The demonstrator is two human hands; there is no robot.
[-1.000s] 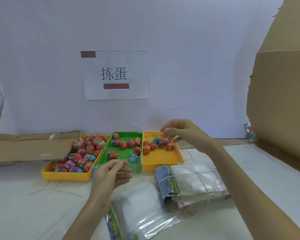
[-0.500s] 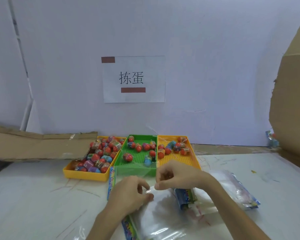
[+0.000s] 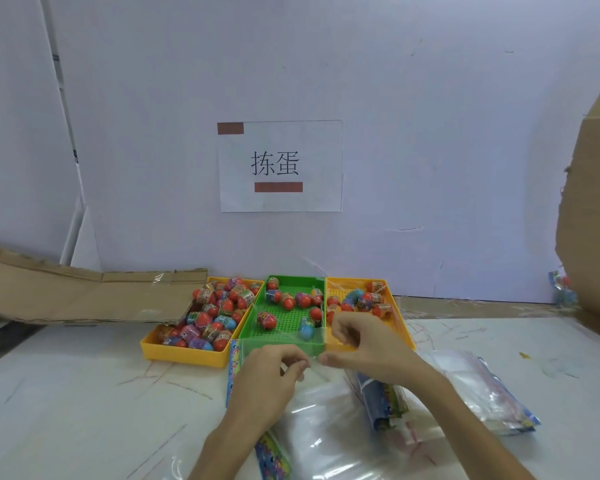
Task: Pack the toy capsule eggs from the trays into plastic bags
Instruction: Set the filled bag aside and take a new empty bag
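Head camera is showing me both hands working just in front of the green tray (image 3: 295, 278). The left hand (image 3: 267, 379) is pinching the top edge of a clear plastic bag (image 3: 326, 410) between thumb and curled fingers. The right hand (image 3: 364, 344) is pinching the same edge just beside it, fingers bent, and the two hands are nearly touching. The bag's film is standing up against the green tray's front wall, while its lower part is lying on the white table (image 3: 66, 393) nearer to me.

Toy eggs (image 3: 266, 319) are sitting loose inside the green tray. Many more are piling up in the yellow tray (image 3: 184, 355) touching its left side, and a handful are resting at the far end of the other yellow tray (image 3: 400, 317) touching its right side. A banded bundle of bags (image 3: 381, 400) is lying in front of the green tray and to its right, with a second stack (image 3: 482, 396) farther right. I am seeing a paper sign (image 3: 280, 166) hanging on the wall above the green tray.
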